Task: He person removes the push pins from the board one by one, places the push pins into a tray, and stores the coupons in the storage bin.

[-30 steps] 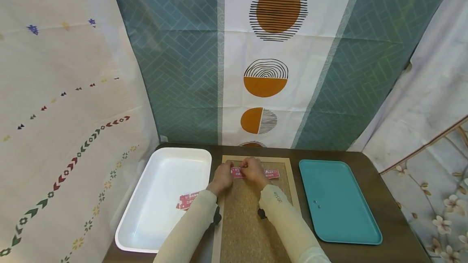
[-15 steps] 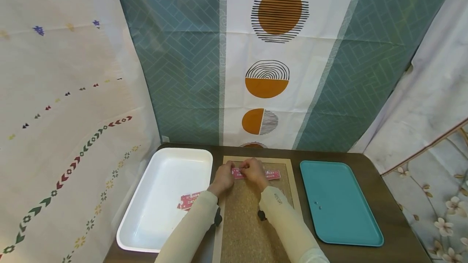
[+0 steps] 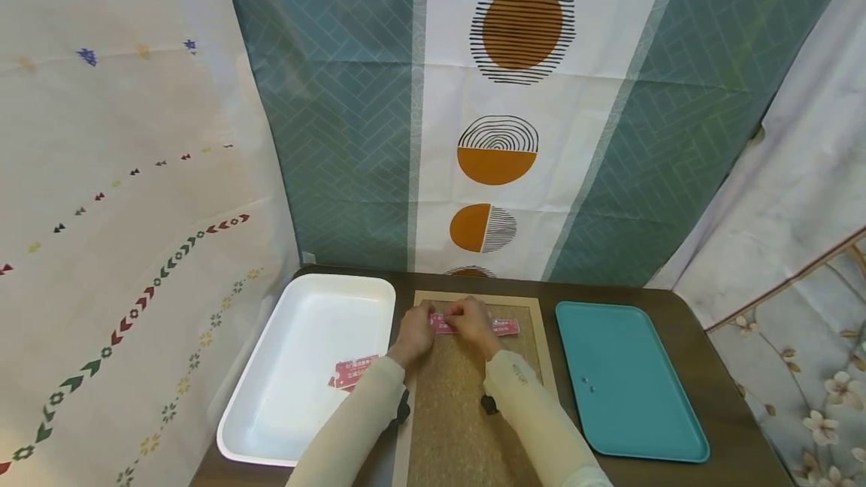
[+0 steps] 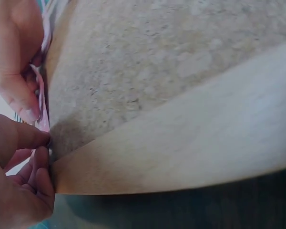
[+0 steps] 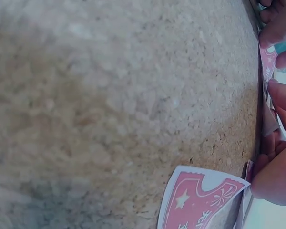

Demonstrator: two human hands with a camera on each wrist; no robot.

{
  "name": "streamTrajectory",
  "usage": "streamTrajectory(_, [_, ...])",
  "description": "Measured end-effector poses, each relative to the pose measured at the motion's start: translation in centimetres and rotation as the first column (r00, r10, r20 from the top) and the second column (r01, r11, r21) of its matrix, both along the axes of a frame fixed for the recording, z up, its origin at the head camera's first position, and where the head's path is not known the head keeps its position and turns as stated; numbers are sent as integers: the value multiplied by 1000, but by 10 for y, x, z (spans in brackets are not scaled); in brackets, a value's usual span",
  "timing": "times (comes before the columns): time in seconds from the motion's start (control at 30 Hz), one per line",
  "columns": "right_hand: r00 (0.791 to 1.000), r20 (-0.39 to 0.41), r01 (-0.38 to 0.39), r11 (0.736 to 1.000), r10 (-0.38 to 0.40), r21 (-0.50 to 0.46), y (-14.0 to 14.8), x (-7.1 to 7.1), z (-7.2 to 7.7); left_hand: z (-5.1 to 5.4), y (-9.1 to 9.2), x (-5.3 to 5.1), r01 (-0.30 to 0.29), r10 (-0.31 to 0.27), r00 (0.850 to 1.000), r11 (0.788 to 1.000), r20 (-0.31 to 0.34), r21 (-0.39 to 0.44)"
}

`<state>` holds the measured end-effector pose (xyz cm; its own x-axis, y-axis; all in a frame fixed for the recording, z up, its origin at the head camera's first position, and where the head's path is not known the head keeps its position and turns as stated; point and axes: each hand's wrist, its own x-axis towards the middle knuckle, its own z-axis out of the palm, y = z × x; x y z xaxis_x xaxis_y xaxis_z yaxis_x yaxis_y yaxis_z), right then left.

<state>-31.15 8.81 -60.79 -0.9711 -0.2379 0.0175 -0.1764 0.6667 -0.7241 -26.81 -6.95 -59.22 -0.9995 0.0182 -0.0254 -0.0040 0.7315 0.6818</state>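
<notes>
At the top of a wood-framed cork board, my left hand pinches the left end of a pink paper coupon. My right hand holds the same coupon a little further right. In the left wrist view, the left thumb and fingertips meet at the coupon's edge by the frame; whether a small pin is between them is hidden. The right wrist view shows right fingers against the coupon, which stands slightly bent. A second pink coupon lies on the cork just right of my right hand.
Left of the board stands a white tray with several overlapping pink coupons. On the right, a teal tray holds a few tiny shiny pieces. Curtains with printed patterns hang behind the dark table.
Both hands stay at the coupon's left part with only slight finger movement. The head view has shifted a little, so the whole scene sits slightly lower and further right.
</notes>
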Motion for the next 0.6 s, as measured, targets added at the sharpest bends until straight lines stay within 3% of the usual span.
streamTrajectory(0.23, [1000,2,10,999,-10,31,2,0,2,1,3,1,-7,7,1000,1000,27,9])
streamTrajectory(0.43, [997,63,-42,996,47,-74,5,-3,11,7,2,-2,-4,4,1000,1000,2,-27])
streamTrajectory(0.6, [995,75,-56,996,61,-72,9,1,17,10,-2,0,-12,12,1000,1000,1,-25])
